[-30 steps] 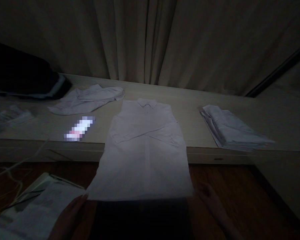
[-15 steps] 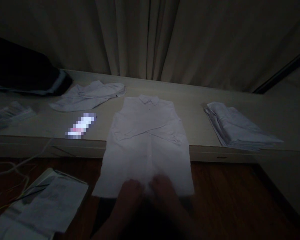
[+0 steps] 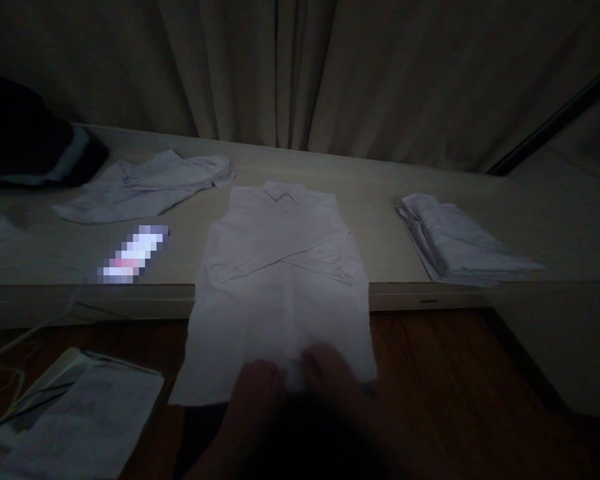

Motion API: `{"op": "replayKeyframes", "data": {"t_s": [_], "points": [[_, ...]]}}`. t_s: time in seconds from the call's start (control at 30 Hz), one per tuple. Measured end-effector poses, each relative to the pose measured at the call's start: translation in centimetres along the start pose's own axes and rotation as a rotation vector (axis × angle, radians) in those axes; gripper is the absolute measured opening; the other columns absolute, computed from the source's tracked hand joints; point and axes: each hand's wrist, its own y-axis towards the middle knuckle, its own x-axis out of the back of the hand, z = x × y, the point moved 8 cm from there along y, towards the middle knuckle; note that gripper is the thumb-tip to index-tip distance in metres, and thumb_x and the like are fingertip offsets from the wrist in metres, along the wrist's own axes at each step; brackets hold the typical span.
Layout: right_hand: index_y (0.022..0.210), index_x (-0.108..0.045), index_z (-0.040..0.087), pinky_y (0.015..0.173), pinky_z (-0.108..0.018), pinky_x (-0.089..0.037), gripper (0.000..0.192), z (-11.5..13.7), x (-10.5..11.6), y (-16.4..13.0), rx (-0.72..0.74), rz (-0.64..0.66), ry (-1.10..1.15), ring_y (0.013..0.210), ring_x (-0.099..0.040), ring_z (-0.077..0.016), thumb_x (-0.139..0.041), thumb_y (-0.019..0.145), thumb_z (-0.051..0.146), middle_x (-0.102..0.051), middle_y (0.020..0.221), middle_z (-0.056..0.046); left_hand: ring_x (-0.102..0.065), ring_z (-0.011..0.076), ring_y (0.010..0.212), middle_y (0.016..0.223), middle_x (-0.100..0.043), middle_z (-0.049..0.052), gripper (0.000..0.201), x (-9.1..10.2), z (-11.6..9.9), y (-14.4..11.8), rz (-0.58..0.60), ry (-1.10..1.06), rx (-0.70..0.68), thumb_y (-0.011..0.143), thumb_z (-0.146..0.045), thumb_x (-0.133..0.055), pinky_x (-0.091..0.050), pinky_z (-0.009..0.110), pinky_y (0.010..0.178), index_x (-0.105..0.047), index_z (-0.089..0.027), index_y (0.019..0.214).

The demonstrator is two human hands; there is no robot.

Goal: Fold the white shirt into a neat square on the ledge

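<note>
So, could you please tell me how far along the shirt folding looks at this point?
Done: a folded stack lies at the right of the ledge. In hand: the white shirt lies flat, sleeves crossed, with the left hand and right hand at its hem. Left: a crumpled shirt at the back left.

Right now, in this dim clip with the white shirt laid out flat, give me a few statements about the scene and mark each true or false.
1. Both hands, left hand and right hand, rest on the bottom hem of the white shirt. True.
2. The shirt's collar points toward the person. False: the collar lies at the far end, toward the curtain.
3. A stack of folded garments lies to the right of the shirt. True.
4. The crumpled garment lies on top of the flat shirt. False: it lies apart, to the shirt's left.
5. The shirt's sleeves hang spread out to the sides. False: they are folded across its front.
</note>
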Motion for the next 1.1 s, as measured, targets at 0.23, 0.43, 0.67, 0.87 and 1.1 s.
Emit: {"op": "replayKeyframes", "data": {"t_s": [0.23,0.43,0.67,0.87,1.1], "points": [[0.088,-0.064,0.020,0.074,-0.029,-0.045,0.020,-1.2,0.7,-0.3,-0.172,-0.072,0.174,0.081,-0.059,-0.0163,-0.045,0.088,0.025,-0.067,0.092,-0.007,-0.054,0.0205,0.073,0.071,-0.062,0.008,0.025,-0.9,-0.6,-0.2,-0.019,-0.064,-0.004,0.080,-0.011,-0.040,-0.041,0.038,0.071,-0.063,-0.019,0.072],[0.080,-0.066,0.021,0.070,-0.027,-0.043,0.024,0.4,-0.6,-1.3,-0.056,-0.064,0.074,0.076,-0.056,-0.0152,-0.044,0.089,0.024,-0.066,0.081,-0.004,-0.052,0.0175,0.061,0.061,-0.061,0.007,0.026,-1.4,-0.8,0.2,-0.013,-0.079,0.023,0.080,-0.016,-0.042,-0.041,0.035,0.064,-0.063,-0.020,0.066],[0.075,-0.064,0.020,0.070,-0.029,-0.042,0.020,1.8,-2.1,-2.2,0.010,-0.047,-0.052,0.075,-0.053,-0.0169,-0.047,0.084,0.018,-0.065,0.080,-0.006,-0.057,0.0198,0.067,0.073,-0.067,0.008,0.025,-1.2,-1.2,0.3,0.120,-0.211,0.077,0.082,-0.021,-0.044,-0.043,0.038,0.069,-0.067,-0.024,0.072],[0.082,-0.066,0.021,0.077,-0.033,-0.047,0.020,1.9,-3.2,-3.2,0.017,0.010,-0.047,0.079,-0.059,-0.0192,-0.047,0.083,0.018,-0.068,0.088,-0.007,-0.059,0.0246,0.100,0.097,-0.069,0.007,0.026,1.4,0.9,-2.3,-0.048,-0.342,0.172,0.081,-0.038,-0.050,-0.045,0.048,0.088,-0.067,-0.029,0.099],[0.111,-0.062,0.023,0.083,-0.041,-0.053,0.036,-8.3,3.6,-5.9,-0.285,-0.404,0.288,0.097,-0.064,-0.0257,-0.041,0.085,0.037,-0.068,0.109,-0.011,-0.055,0.0276,0.113,0.122,-0.061,0.012,0.053,4.5,15.7,-6.8,-0.322,-0.446,0.615,0.082,-0.053,-0.039,-0.042,0.046,0.101,-0.057,-0.018,0.117]]}}
